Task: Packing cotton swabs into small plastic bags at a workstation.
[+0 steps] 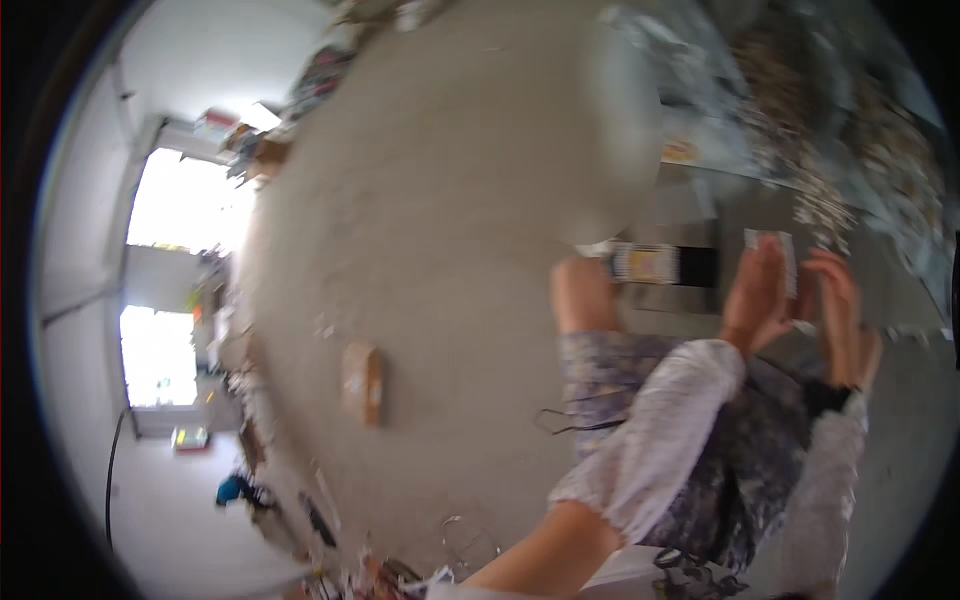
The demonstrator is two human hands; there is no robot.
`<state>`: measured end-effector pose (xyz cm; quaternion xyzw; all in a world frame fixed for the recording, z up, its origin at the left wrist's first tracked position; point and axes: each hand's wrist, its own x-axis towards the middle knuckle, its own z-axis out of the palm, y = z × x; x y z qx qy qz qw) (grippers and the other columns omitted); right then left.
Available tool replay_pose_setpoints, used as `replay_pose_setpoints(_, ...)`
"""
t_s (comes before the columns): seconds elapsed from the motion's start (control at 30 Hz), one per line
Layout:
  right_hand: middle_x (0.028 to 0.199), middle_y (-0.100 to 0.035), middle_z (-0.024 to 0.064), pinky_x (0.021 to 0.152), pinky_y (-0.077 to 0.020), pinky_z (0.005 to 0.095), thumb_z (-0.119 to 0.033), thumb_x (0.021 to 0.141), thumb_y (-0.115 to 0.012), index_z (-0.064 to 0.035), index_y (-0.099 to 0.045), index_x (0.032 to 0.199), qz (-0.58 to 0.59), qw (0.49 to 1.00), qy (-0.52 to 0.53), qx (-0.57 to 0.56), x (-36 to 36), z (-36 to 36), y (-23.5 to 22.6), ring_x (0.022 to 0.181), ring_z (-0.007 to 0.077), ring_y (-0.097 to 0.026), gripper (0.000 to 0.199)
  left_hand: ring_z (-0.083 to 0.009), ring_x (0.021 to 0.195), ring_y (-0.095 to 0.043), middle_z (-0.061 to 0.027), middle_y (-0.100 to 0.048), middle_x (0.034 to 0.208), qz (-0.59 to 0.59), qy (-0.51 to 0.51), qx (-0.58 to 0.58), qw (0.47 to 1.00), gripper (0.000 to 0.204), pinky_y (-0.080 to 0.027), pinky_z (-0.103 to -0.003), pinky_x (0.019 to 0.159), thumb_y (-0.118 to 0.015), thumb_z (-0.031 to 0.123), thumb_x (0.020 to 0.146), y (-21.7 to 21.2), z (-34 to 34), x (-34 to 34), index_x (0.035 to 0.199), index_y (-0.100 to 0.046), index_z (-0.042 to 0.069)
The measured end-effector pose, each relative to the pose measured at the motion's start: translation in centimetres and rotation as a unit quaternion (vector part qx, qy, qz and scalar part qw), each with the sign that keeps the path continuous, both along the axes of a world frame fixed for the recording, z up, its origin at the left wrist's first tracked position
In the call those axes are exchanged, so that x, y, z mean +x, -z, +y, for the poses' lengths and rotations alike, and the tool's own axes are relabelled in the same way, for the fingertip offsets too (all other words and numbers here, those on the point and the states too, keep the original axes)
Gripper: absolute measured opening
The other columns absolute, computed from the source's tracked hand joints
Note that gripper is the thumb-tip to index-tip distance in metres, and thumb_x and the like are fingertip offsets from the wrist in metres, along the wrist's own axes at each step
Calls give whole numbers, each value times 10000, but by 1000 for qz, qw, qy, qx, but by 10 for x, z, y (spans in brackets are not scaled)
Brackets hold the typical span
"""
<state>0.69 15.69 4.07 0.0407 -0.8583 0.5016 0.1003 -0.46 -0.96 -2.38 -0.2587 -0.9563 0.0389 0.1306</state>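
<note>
My left hand (757,292) is closed over a small flat piece with a white edge (787,256); its kind is blurred and mostly hidden by the fingers. Just to its right, my right hand (841,300) is held apart with fingers loosely stretched and slightly bent, and nothing shows in it. Beyond the hands, a heap of small beige sticklike pieces (822,204) spills from clear plastic bags (905,215). Left of my left hand lies a flat pack or card (650,264) with a white and yellow face and a black end (698,267).
My knees in patterned grey cloth (745,455) are below the hands. A brown cardboard box (364,385) sits on the grey floor (450,220) to the left. Clutter and boxes (262,160) line the wall with bright windows (160,355). A pale blurred object (625,120) stands near the plastic bags.
</note>
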Motion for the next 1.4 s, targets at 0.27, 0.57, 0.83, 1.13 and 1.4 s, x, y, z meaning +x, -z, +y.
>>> replay_pose_setpoints(0.27,1046,-646,71,458,-413,246,103,900,-411,5,-672,757,-49,983,74,-161,14,14,42,535,104,-559,313,-365,1487,-177,-247,-256,1564,-140,61,122,981,1188,-171,-467,1201,-731,667,673,-26,9,4,1482,-277,-76)
replay_pose_setpoints(0.57,1078,-632,82,536,-444,268,99,842,-443,14,-696,750,-18,997,61,-49,18,26,39,610,140,-590,282,-355,1477,-214,-264,-252,1558,-127,64,154,978,1207,-194,-450,1202,-786,607,668,-24,22,5,1473,-241,-110)
replay_pose_setpoints(0.83,1069,-646,67,778,-498,315,57,833,-503,-44,-736,760,-12,997,77,1,16,18,37,920,206,-618,263,-361,1473,-223,-273,-260,1551,-117,66,157,978,1192,-202,-455,1199,-786,598,672,-23,19,5,1468,-250,-109)
replay_pose_setpoints(1.13,1057,-662,55,925,-453,342,35,790,-523,-89,-739,748,-14,995,93,24,11,13,41,1043,247,-581,253,-371,1469,-229,-281,-278,1539,-113,72,166,977,1168,-200,-459,1199,-783,585,683,-22,18,4,1461,-260,-113)
replay_pose_setpoints(1.4,1041,-664,50,911,-459,358,23,802,-531,-91,-734,751,12,993,106,47,10,10,46,1037,258,-584,239,-370,1470,-229,-282,-286,1536,-120,72,177,974,1153,-198,-457,1200,-789,573,686,-23,17,4,1455,-273,-113)
